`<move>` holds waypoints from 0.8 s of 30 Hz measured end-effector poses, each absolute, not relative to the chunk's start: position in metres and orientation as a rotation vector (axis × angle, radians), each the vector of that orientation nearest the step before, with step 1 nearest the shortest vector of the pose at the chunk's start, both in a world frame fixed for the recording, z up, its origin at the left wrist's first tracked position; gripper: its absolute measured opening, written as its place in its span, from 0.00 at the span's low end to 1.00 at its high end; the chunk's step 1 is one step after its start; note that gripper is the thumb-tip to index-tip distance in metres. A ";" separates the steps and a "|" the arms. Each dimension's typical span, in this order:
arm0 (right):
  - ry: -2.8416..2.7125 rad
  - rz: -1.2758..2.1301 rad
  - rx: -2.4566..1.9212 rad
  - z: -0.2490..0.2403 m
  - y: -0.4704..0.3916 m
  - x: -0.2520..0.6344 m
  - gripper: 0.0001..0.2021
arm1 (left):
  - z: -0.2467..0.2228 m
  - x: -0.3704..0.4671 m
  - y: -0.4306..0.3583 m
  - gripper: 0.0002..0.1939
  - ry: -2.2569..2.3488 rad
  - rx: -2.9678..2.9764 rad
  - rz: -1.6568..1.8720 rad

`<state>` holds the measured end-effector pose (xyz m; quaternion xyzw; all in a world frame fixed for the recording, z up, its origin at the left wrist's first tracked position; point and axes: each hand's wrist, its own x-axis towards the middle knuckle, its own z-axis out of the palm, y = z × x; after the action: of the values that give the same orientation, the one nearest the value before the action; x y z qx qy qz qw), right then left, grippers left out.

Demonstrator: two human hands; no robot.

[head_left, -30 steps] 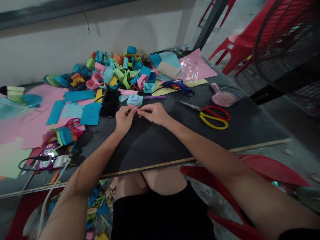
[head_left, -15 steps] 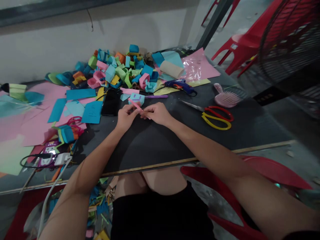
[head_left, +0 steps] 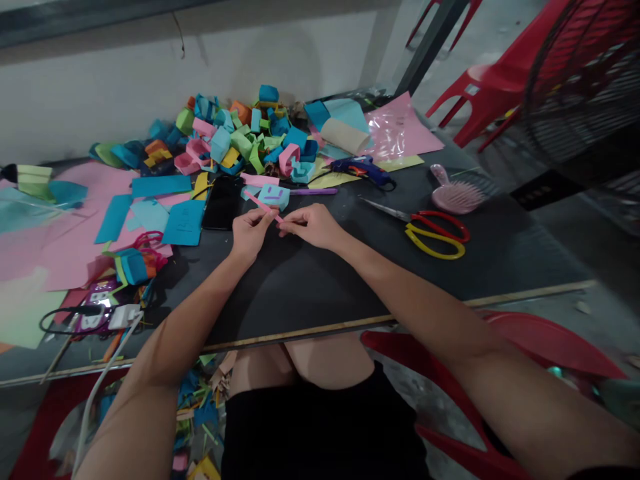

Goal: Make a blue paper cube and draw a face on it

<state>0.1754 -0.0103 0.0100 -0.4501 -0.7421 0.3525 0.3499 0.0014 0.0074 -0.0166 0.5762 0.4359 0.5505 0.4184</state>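
Dark table (head_left: 310, 287) with a pale front edge. On it: red and yellow scissors (head_left: 425, 230), pink hairbrush (head_left: 454, 195), blue glue gun (head_left: 364, 169), black phone (head_left: 223, 202), purple pen (head_left: 313, 192), pile of folded paper pieces (head_left: 240, 140), flat pink and blue sheets (head_left: 75, 227), power strip (head_left: 100, 313).

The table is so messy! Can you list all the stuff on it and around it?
Thin pink paper strip: one, pink, pinched between both hands.
Folded paper pieces pile: many, blue, green, pink, orange, far side of table.
Blue paper box with drawn face: one, behind the hands.
Black phone: one, left of the hands.
Scissors: one pair, red and yellow handles, right.
Pink plastic hairbrush: one, far right.
Blue glue gun: one, behind the scissors.
Red plastic chairs: at least two, background.
Left hand: holds strip.
Right hand: holds strip.
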 end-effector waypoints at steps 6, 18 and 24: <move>-1.846 1.047 -1.106 0.006 -0.009 0.177 0.10 | -0.011 -0.001 0.007 0.12 0.982 1.235 1.318; -1.834 1.046 -1.083 0.007 -0.011 0.174 0.11 | 0.005 -0.013 0.012 0.07 1.064 1.108 1.363; -1.847 1.089 -1.084 0.002 -0.008 0.177 0.11 | 0.004 -0.020 0.020 0.12 1.187 1.007 1.514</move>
<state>0.1774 -0.0078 0.0017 -0.4209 -0.7169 0.4226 0.3610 -0.0196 0.0196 0.0038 0.4102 0.4835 0.6167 0.4665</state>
